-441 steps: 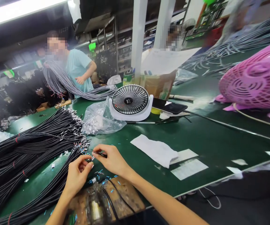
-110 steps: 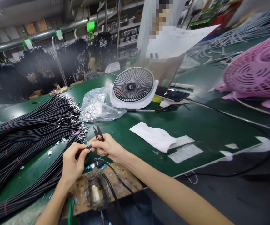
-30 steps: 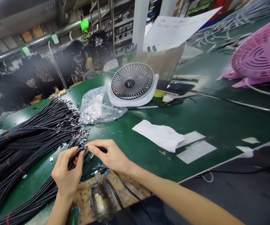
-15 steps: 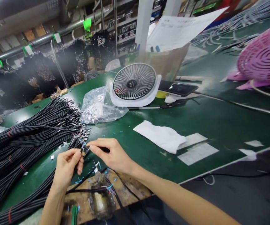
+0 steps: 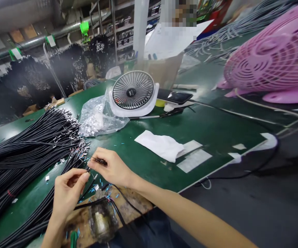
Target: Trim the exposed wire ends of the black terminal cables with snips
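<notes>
Green table (image 5: pixel 216 131), head view: on the white fan's (image 5: pixel 130 92) near side, the left hand (image 5: pixel 67 191) pinches a dark cable end (image 5: pixel 88 168) — tip seemingly toward the right hand (image 5: pixel 115 169), long axis mostly hidden. The right hand clasps a dark tool (image 5: pixel 101 161) — apparently fine tip work, next calling for a steady grip.

Open tabletop (image 5: pixel 198 125) beyond white cloth (image 5: pixel 159 145), black cables (image 5: pixel 35 139) blocking left, fan (image 5: pixel 132 93) ahead

Left hand (image 5: pixel 65 191) in pinch, right hand (image 5: pixel 114 169) likewise, close together.
</notes>
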Motion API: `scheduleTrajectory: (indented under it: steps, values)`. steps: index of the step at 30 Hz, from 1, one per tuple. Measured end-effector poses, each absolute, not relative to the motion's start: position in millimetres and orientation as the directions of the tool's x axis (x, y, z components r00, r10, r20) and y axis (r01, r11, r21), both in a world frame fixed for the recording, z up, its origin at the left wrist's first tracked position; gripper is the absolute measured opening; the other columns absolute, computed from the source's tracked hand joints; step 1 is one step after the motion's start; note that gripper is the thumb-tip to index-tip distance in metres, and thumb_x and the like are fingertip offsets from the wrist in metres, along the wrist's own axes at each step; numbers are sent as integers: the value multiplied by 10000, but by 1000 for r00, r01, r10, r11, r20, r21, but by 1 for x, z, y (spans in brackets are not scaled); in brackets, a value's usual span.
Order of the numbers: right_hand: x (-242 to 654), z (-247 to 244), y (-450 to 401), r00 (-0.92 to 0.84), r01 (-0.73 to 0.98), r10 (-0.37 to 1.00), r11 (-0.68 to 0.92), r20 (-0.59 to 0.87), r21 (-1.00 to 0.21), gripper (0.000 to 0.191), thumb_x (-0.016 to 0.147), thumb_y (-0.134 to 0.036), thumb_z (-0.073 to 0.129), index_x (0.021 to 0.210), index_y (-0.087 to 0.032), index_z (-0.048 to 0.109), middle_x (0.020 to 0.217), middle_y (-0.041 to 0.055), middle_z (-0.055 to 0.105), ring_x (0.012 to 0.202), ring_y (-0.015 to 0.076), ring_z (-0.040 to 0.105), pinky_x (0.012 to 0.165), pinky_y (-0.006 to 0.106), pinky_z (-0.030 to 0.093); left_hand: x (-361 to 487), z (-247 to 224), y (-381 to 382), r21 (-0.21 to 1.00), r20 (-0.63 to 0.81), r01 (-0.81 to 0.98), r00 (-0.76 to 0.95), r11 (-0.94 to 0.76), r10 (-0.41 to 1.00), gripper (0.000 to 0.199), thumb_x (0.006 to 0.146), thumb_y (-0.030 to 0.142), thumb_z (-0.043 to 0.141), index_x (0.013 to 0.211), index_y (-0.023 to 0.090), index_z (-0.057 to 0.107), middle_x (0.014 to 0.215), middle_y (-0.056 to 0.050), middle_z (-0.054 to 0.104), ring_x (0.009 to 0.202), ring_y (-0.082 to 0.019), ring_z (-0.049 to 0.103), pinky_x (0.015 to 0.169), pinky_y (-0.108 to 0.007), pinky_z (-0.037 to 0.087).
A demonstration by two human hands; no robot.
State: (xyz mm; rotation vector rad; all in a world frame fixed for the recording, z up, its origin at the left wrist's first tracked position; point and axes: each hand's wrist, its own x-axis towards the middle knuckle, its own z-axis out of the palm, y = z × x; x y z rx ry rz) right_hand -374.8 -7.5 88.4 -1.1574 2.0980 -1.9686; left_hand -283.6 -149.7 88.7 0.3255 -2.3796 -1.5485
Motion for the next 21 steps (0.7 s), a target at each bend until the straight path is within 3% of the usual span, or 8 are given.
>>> scheduleTrajectory:
  steps: [4, 9, 11, 13, 15, 17, 19, 21]
  values:
    - [-376, 85, -8, -632, -556, -542, -181, 554, -811, 291, 849, -250, 525, 580, -150, 472, 600, -20, 439, 600, 89, 412, 608, 223, 335, -284, 91, -152, 908, 114, -33, -940, 418, -322, 147, 658, 299, 693, 692, 156, 697, 566, -22, 618, 471, -125, 511, 399, -203, 348]
    - [-376, 77, -13, -608, -255, -713, -243, 350, -936, 403, 898, -429, 386, 587, -174, 405, 529, -29, 405, 486, 80, 378, 505, 211, 332, -288, 91, -153, 961, -37, -117, -954, 252, -299, 294, 641, 423, 719, 647, 133, 671, 511, -19, 578, 424, -98, 469, 414, -204, 354]
    - [-376, 72, -14, -646, -445, -646, -114, 406, -888, 348, 885, -345, 417, 584, -170, 410, 560, -16, 426, 508, 84, 384, 511, 211, 320, -290, 89, -152, 965, -96, -160, -952, 207, -290, 375, 652, 496, 693, 616, 125, 649, 503, -21, 567, 381, -77, 425, 379, -196, 309]
    - [-376, 69, -14, -627, -696, -561, 93, 541, -712, 220, 812, -197, 476, 596, -161, 448, 620, 3, 463, 550, 93, 398, 523, 220, 296, -292, 86, -151, 961, -130, -192, -950, 199, -285, 413, 653, 530, 677, 613, 121, 638, 504, -24, 565, 348, -64, 384, 346, -192, 253]
    - [-376, 67, -15, -593, -779, -536, 192, 601, -597, 158, 760, -137, 485, 605, -159, 462, 651, 12, 471, 566, 99, 401, 526, 226, 283, -293, 85, -151, 956, -147, -207, -951, 208, -274, 391, 645, 509, 690, 650, 121, 647, 526, -25, 577, 345, -64, 380, 340, -195, 243]
    - [-375, 67, -17, -653, -669, -544, 91, 526, -737, 216, 811, -202, 456, 600, -165, 432, 612, 0, 438, 541, 93, 390, 514, 217, 292, -294, 85, -152, 956, -124, -192, -949, 220, -291, 349, 640, 465, 711, 687, 123, 659, 548, -24, 592, 386, -78, 430, 376, -198, 306]
    - [-373, 68, -21, -702, -366, -628, -84, 335, -927, 331, 886, -344, 374, 597, -181, 376, 540, -30, 361, 473, 83, 343, 476, 207, 297, -295, 85, -154, 962, -59, -142, -942, 234, -329, 316, 627, 423, 732, 717, 126, 673, 596, -35, 626, 468, -106, 508, 459, -214, 394]
    - [-373, 70, -24, -650, -118, -734, -159, 197, -980, 394, 910, -438, 298, 604, -194, 343, 498, -56, 290, 424, 77, 289, 438, 204, 284, -295, 84, -155, 967, 13, -82, -929, 242, -369, 292, 607, 390, 752, 714, 130, 674, 639, -47, 656, 539, -129, 551, 530, -232, 438]
